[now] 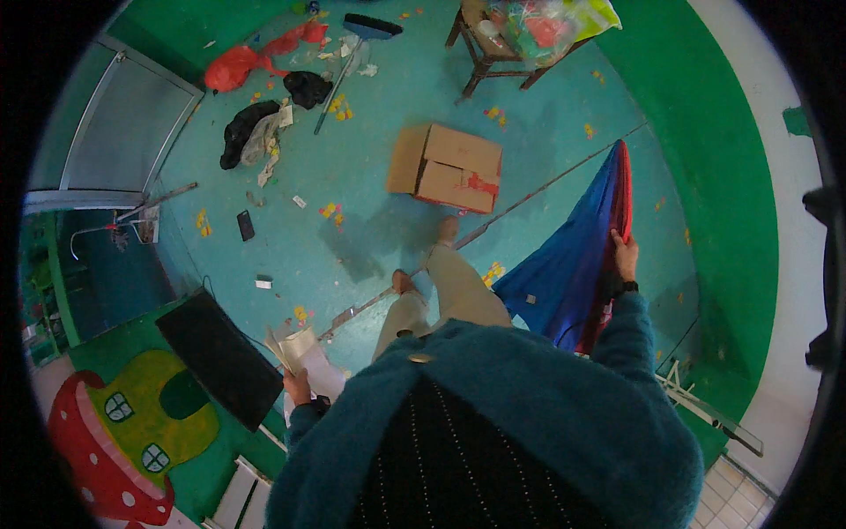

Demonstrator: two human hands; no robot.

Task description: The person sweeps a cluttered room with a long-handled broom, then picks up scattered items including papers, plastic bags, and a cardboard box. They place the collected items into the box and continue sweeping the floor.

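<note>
My right hand (625,256), out to the right, is closed on a large blue and red cloth (564,256). The cloth hangs in folds from a pointed top and drapes toward my right leg. Low on the left, my left hand (298,386) grips some pale, crumpled sheets, seemingly paper (308,353), beside my hip. My sleeve hides part of these sheets. In front of my feet sits a brown cardboard box (458,167) with a side flap folded out and red marks on it.
A broom (374,26) lies among red plastic bags (233,69) and black bags (248,132) at the far left. A stool (480,63) bearing plastic bags stands beyond the box. A phone-like dark object (245,225), yellow scraps and a black panel (218,357) are leftward.
</note>
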